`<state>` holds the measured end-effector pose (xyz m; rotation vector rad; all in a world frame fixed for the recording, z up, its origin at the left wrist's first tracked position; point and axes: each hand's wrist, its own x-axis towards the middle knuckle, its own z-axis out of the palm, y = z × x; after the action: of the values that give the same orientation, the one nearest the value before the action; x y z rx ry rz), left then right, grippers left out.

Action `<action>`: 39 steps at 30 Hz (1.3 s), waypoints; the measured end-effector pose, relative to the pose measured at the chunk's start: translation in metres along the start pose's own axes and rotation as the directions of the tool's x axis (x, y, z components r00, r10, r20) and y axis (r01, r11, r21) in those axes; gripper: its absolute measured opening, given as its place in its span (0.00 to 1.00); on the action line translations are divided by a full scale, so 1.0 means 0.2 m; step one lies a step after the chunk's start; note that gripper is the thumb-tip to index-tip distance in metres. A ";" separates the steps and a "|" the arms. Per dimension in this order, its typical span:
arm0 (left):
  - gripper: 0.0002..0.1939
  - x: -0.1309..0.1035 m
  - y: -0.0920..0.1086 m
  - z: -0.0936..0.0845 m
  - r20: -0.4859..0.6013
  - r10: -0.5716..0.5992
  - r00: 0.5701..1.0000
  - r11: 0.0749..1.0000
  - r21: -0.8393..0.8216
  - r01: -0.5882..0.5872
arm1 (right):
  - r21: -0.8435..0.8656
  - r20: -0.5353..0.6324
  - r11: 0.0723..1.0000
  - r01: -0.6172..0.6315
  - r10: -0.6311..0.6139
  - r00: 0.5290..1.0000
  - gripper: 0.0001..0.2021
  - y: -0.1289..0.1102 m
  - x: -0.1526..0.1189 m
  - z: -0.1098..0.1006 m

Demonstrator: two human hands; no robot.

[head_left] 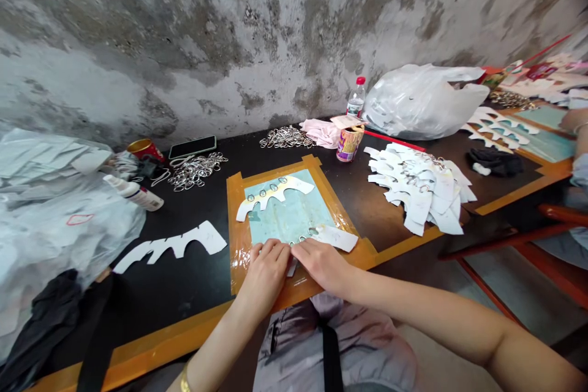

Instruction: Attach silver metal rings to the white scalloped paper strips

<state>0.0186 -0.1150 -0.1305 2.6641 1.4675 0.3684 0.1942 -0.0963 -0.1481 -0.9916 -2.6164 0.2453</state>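
My left hand point(270, 263) and my right hand point(321, 262) meet at the near edge of a pale blue-green mat point(294, 211). Both are closed, fingers bent down on a white notched strip point(337, 237) with metal rings, mostly hidden under them; its right end sticks out past my right hand. Farther up the mat lies another white notched strip point(301, 184), with several oval metal rings along its yellowish upper edge. To the left, a bare white notched strip point(211, 239) rests on the black table.
Metal rings point(197, 170) lie in piles at the back. A white bottle point(133, 193) and plastic bags point(73, 220) are on the left. Right of the mat are a paper cup point(350, 144), a heap of white strips point(427, 196) and a plastic bag point(422, 101). Another person's arm point(579, 141) shows far right.
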 end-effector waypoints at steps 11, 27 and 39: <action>0.10 0.07 -0.07 -0.02 0.134 0.049 0.990 0.998 -0.037 -0.045 | -0.042 -0.049 0.999 0.018 -0.020 0.999 0.06 -0.01 -0.01 0.01; 0.06 0.30 -0.13 -0.16 0.414 0.230 0.881 0.973 -0.103 -0.205 | -0.062 -0.005 0.998 0.017 -0.017 1.000 0.07 -0.02 -0.01 0.01; 0.10 0.27 -0.21 -0.14 0.353 0.225 0.908 0.953 -0.275 -0.130 | 0.000 -0.146 1.000 0.008 -0.008 0.989 0.05 0.01 -0.02 0.06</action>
<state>0.0041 -0.0482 -0.1026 2.4916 0.9968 0.0298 0.1941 -0.0977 -0.1613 -0.9606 -2.4870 0.1651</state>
